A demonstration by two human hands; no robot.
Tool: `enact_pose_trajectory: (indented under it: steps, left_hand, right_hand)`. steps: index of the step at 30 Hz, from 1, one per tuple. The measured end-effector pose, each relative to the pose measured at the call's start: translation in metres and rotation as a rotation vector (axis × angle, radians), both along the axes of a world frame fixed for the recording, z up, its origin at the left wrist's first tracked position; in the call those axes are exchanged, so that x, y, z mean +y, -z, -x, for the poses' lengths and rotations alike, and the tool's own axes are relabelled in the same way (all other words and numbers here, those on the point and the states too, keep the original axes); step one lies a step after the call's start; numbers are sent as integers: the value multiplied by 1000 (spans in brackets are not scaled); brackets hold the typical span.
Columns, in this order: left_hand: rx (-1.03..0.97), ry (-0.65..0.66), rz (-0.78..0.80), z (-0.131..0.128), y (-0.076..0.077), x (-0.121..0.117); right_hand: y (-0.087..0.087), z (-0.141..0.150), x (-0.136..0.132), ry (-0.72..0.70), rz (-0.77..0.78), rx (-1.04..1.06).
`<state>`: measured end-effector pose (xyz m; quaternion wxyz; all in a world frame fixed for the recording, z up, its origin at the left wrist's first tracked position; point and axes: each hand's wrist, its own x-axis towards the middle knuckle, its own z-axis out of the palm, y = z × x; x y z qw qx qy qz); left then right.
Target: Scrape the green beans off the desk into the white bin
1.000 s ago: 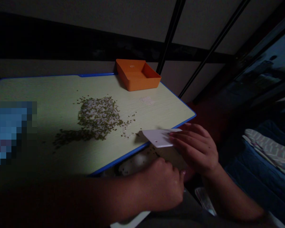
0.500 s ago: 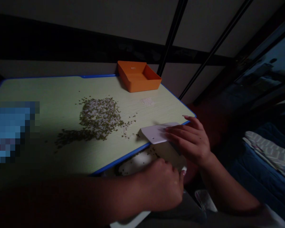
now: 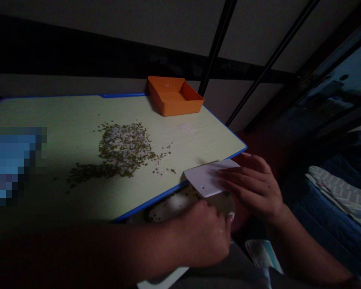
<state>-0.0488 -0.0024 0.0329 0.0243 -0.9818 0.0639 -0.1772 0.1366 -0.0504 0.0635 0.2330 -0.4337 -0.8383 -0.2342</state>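
My right hand (image 3: pixel 254 184) grips a thin white plastic scraper (image 3: pixel 203 178) with a small hole near one corner; the scraper lies across the table's blue front edge. Below that edge, my left hand (image 3: pixel 204 233) is closed on the rim of a pale bowl (image 3: pixel 176 202), with a few dark beans on its inner surface. On the table (image 3: pixel 168 188) a mixed heap of green beans and white grains (image 3: pixel 124 146) spreads out left of the scraper. A few stray beans and grains (image 3: pixel 162 166) lie between heap and scraper.
An orange open box (image 3: pixel 180 106) stands at the table's back right corner. In front of it lies a small patch of white grains (image 3: pixel 186 128). A blurred-out blue object (image 3: pixel 10 166) is at the left. Bedding (image 3: pixel 339 196) lies to the right.
My right hand and the scraper have moved right and toward me, over the table's front edge above the bowl. My left hand stays in nearly the same place.
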Motion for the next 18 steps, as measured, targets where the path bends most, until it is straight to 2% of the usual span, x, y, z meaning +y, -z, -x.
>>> enact_pose_trajectory:
  steps: [6,11,12,15,18]
  left_hand:
    - [7,-17,4,0,1,-2]
    - [1,-22,9,0,3,-3]
    - [-1,-20,8,0,3,-3]
    - [-7,-10,3,1,3,-2]
    - [-9,-6,-2,1,1,-1]
  right_hand:
    - [-3,-9,4,-14,-11,79]
    - [-14,-26,31,12,-88,314]
    - [-18,-29,38,47,-41,388]
    - [-31,-34,61,226,304,606]
    - [-36,-37,82,245,593,739]
